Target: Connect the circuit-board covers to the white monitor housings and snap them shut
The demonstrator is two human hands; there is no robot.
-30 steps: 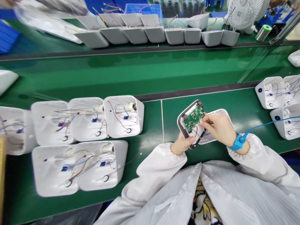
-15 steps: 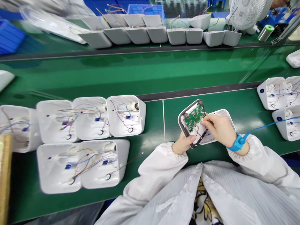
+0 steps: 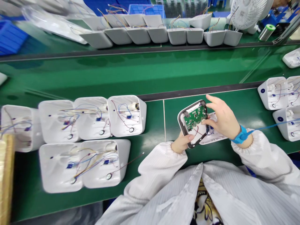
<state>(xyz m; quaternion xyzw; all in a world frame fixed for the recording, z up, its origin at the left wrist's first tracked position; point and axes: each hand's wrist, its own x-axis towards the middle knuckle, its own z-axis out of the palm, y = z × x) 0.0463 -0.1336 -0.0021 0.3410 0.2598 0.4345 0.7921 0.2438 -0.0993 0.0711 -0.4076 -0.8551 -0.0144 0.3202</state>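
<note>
My left hand (image 3: pixel 181 142) grips the lower left edge of a white panel with a dark rim (image 3: pixel 181 120), thumb on top. On the panel's inner face sits a green circuit board (image 3: pixel 195 117), with thin dark red wires below it. My right hand (image 3: pixel 221 117) is open at the panel's right edge, fingers spread and the thumb close to the board; whether the thumb touches it I cannot tell. Behind and under that hand lies a white housing (image 3: pixel 217 137) with wires inside, partly hidden. A blue wrist strap (image 3: pixel 240 135) with a cord circles my right wrist.
White housings (image 3: pixel 126 115) with wires and small round parts stand in two rows at left. More housings (image 3: pixel 273 93) stand at right. Along the back shelf are several grey-white housings (image 3: pixel 177 36), a fan (image 3: pixel 246 14) and a solder spool (image 3: pixel 267 32). A dark ledge (image 3: pixel 173 94) crosses behind my hands.
My right hand has gone from a pinch at the board to spread fingers, shifting slightly right and up. The left hand still holds the panel in nearly the same place.
</note>
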